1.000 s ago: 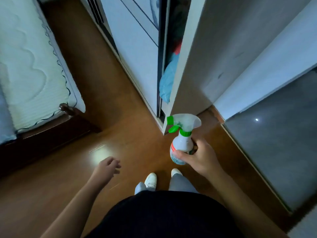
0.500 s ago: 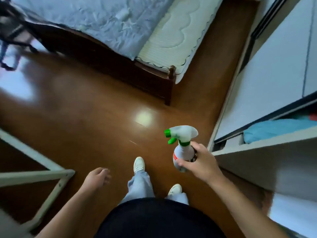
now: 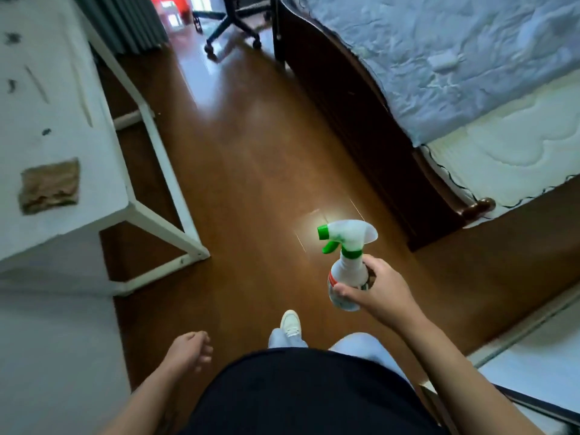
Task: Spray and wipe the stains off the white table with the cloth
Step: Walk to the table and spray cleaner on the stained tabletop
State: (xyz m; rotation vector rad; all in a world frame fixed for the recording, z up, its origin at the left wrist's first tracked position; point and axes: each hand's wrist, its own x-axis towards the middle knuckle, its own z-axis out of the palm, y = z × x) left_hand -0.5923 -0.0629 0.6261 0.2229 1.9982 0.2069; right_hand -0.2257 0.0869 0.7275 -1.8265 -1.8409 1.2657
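My right hand (image 3: 381, 291) grips a white spray bottle (image 3: 346, 271) with a green nozzle and trigger, held upright over the wooden floor, nozzle pointing left. The white table (image 3: 62, 136) stands at the left edge, well apart from both hands. Several dark stains (image 3: 12, 86) mark its top. A crumpled brown cloth (image 3: 48, 186) lies near its front corner. My left hand (image 3: 188, 351) hangs low beside my body, holding nothing, fingers loosely curled.
A bed (image 3: 455, 73) with a dark wooden frame and blue sheet fills the upper right. An office chair (image 3: 232, 20) stands at the far end of the floor. A white wardrobe edge (image 3: 533, 356) is at lower right. Brown floor runs between table and bed.
The view has swung round from the wardrobe past the bed to the white table, which has come into sight at the left. My right hand keeps hold of the spray bottle.
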